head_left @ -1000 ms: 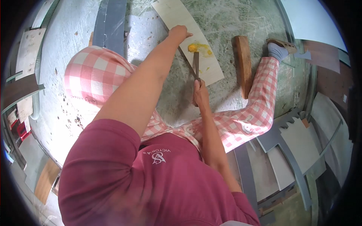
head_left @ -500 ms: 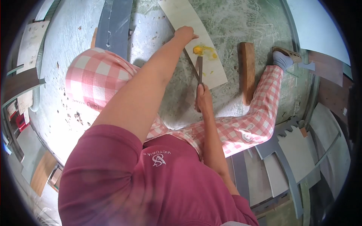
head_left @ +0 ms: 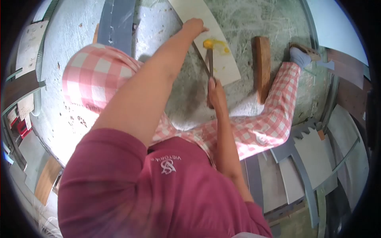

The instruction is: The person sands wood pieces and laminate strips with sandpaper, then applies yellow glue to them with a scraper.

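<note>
A pale board [head_left: 223,73] lies slanted in front of me, with a thick yellow paste [head_left: 208,43] smeared across its surface. At the board's left edge, my left hand [head_left: 193,27] has its fingers curled and one fingertip pointing right across the face; its grip underneath is hidden. My right hand [head_left: 217,94] is closed around the handle of a narrow, dark flat-bladed tool [head_left: 211,65]. The blade points away from me, and its tip touches the lower edge of the paste. Below the fist, a brown handle end shows.
A wooden block [head_left: 262,69] stands right of the board, beside my outstretched leg [head_left: 278,107]. Dark grey panels [head_left: 116,23] lie at the upper left. Cut sheets and offcuts [head_left: 313,154] are piled at the lower right. More boards [head_left: 47,180] lean at the left.
The tool's tip has moved forward, from just short of the yellow paste to touching it. My left hand stays at the board's edge. The whole view has shifted slightly.
</note>
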The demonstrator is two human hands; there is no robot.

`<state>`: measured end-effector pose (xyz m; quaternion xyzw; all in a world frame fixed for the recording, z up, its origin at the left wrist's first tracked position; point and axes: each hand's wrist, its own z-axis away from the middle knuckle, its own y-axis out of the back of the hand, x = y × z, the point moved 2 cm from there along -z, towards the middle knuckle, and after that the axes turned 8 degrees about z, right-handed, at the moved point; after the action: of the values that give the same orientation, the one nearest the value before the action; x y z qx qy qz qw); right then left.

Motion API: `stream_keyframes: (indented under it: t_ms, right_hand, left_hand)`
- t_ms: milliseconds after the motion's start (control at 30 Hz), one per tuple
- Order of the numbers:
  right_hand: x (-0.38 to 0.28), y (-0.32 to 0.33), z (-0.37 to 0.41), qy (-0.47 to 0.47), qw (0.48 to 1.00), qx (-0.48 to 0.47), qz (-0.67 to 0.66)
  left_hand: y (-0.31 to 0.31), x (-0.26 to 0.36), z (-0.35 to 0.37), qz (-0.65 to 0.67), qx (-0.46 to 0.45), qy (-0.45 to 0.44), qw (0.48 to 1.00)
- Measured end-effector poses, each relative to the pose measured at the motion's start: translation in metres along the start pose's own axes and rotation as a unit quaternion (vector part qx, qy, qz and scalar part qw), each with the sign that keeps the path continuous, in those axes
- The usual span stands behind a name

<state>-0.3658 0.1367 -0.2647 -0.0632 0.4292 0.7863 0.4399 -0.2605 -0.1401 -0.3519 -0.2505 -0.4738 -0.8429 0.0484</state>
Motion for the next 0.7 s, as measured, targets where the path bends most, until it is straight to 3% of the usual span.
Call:
stream_keyframes:
  t_ms: [33,67,200,267,300,367,500,567,600,667,700]
  right_hand:
    - [-0.019,0.015,0.005,-0.083,0.991,-0.079,-0.072]
    - [-0.036,0.023,-0.002,-0.148,0.967,-0.148,-0.148]
    - [0.010,-0.015,-0.008,-0.075,0.991,-0.075,-0.084]
    - [0.007,-0.020,-0.010,0.055,0.996,0.065,-0.014]
    - [0.014,-0.021,-0.009,0.047,0.997,0.058,-0.013]
    - [-0.031,0.012,-0.005,-0.117,0.975,-0.134,-0.136]
    - [-0.014,-0.005,0.005,-0.105,0.979,-0.106,-0.136]
    - [-0.001,-0.019,-0.005,0.037,0.995,0.034,-0.085]
    - [0.003,-0.018,-0.007,0.031,0.995,0.030,-0.085]
    - [-0.026,0.009,-0.007,-0.117,0.973,-0.115,-0.164]
    - [-0.025,0.008,-0.009,-0.110,0.974,-0.109,-0.165]
  left_hand:
    - [0.006,0.006,0.004,0.005,-0.013,0.010,1.000]
    - [0.002,0.003,0.007,-0.027,0.095,-0.079,0.992]
    - [-0.001,-0.003,0.000,-0.017,0.058,-0.043,0.997]
    - [0.000,-0.003,-0.001,0.000,0.018,-0.014,1.000]
    - [-0.005,-0.001,0.007,0.003,0.008,-0.011,1.000]
    - [0.001,0.001,0.004,-0.021,0.059,-0.036,0.997]
    - [0.006,0.002,0.007,-0.007,0.035,-0.015,0.999]
    - [0.012,0.005,0.010,0.000,0.036,-0.043,0.998]
    - [0.009,0.004,0.013,0.001,0.029,-0.041,0.999]
    - [0.005,0.003,0.009,-0.014,0.077,-0.055,0.995]
    - [0.009,0.005,0.005,-0.015,0.085,-0.059,0.995]
